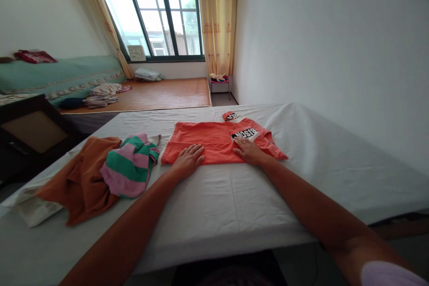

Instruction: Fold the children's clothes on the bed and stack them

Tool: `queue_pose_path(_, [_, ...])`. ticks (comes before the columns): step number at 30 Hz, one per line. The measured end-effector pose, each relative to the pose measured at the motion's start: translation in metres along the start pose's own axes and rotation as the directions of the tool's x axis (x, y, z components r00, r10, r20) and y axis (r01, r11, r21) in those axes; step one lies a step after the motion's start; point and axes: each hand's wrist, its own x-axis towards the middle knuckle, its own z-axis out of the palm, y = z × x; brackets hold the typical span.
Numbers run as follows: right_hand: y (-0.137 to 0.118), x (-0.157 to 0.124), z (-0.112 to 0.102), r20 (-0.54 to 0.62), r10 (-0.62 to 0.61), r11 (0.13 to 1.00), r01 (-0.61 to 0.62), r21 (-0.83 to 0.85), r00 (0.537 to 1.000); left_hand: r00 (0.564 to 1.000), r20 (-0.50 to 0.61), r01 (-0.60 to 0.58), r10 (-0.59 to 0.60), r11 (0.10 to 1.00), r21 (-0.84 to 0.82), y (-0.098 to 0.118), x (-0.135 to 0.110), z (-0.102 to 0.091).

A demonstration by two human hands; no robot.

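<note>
An orange T-shirt (211,136) with black-and-white lettering lies spread sideways on the white-covered table or bed, its collar end toward the right. My left hand (189,159) rests flat on the shirt's near edge, toward the hem, fingers stretched out. On the near edge farther right, my right hand (248,149) lies flat too, its fingertips at the printed patch (246,134). Neither hand grips the cloth. Part of the shirt is hidden beneath both hands.
Left of the shirt lie a crumpled green-and-pink striped garment (129,167) and a brown garment (89,178). Beyond are a low bed with a brown mat (174,91), a dark cabinet (33,132) and a small stool (220,81). A white wall (328,49) stands at right.
</note>
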Motion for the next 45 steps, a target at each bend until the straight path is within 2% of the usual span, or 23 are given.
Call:
queue_pose_path(6, [0.020, -0.009, 0.001, 0.023, 0.088, 0.996, -0.087, -0.036, 0.996, 0.990, 0.000, 0.142, -0.142, 0.988, 0.061, -0.020, -0.009, -0.010])
queue_pose_path(11, [0.049, -0.024, -0.005, 0.036, 0.168, 0.983, -0.164, -0.089, 0.985, 0.972, -0.037, 0.234, -0.231, 0.964, 0.124, -0.033, -0.010, -0.010])
queue_pose_path(16, [0.077, -0.036, -0.012, 0.010, 0.325, 0.943, -0.324, -0.074, 0.945, 0.957, -0.076, 0.287, -0.279, 0.950, 0.128, -0.050, -0.012, -0.011])
queue_pose_path(20, [0.085, -0.039, -0.016, -0.034, 0.386, 0.920, -0.387, -0.063, 0.922, 0.954, -0.078, 0.297, -0.289, 0.948, 0.113, -0.056, -0.015, -0.015])
queue_pose_path(22, [0.079, -0.039, -0.018, -0.123, 0.386, 0.915, -0.397, -0.078, 0.914, 0.956, -0.125, 0.282, -0.267, 0.952, 0.122, -0.053, -0.016, -0.016])
queue_pose_path(24, [0.065, -0.036, -0.021, -0.254, 0.324, 0.927, -0.359, -0.107, 0.911, 0.964, -0.196, 0.210, -0.182, 0.969, 0.131, -0.045, -0.015, -0.016])
queue_pose_path(26, [0.047, -0.032, -0.023, -0.314, 0.188, 0.961, -0.240, -0.137, 0.931, 0.971, -0.232, 0.087, -0.057, 0.989, 0.121, -0.034, -0.012, -0.014])
queue_pose_path(27, [0.038, -0.029, -0.022, -0.290, 0.116, 0.977, -0.161, -0.139, 0.950, 0.976, -0.220, 0.023, -0.001, 0.995, 0.100, -0.028, -0.011, -0.013])
queue_pose_path(29, [0.021, -0.025, -0.018, -0.169, 0.017, 0.994, -0.035, -0.105, 0.985, 0.985, -0.149, -0.080, 0.085, 0.996, 0.039, -0.016, -0.009, -0.010])
queue_pose_path(31, [0.012, -0.023, -0.013, -0.055, -0.021, 0.999, 0.018, -0.046, 0.998, 0.988, -0.074, -0.136, 0.135, 0.991, -0.010, -0.008, -0.008, -0.006])
queue_pose_path(34, [0.012, -0.021, -0.010, -0.030, -0.045, 0.998, 0.046, 0.044, 0.999, 0.986, -0.032, -0.163, 0.162, 0.986, -0.041, -0.005, -0.009, -0.003])
queue_pose_path(36, [0.018, -0.017, -0.012, -0.104, -0.035, 0.996, 0.043, 0.073, 0.994, 0.986, -0.029, -0.165, 0.164, 0.985, -0.054, -0.008, -0.009, -0.002])
queue_pose_path(39, [0.028, -0.008, -0.018, -0.181, -0.030, 0.999, 0.031, 0.005, 0.983, 0.987, -0.031, -0.161, 0.159, 0.985, -0.057, -0.011, -0.008, -0.001])
queue_pose_path(42, [0.032, 0.005, -0.018, -0.067, -0.029, 0.996, 0.024, -0.083, 0.997, 0.987, -0.030, -0.157, 0.155, 0.986, -0.056, -0.011, -0.008, -0.001])
queue_pose_path(45, [0.030, 0.018, -0.017, 0.025, 0.030, 0.994, -0.027, -0.110, 0.999, 0.988, -0.025, -0.155, 0.154, 0.987, -0.052, -0.009, -0.009, -0.002])
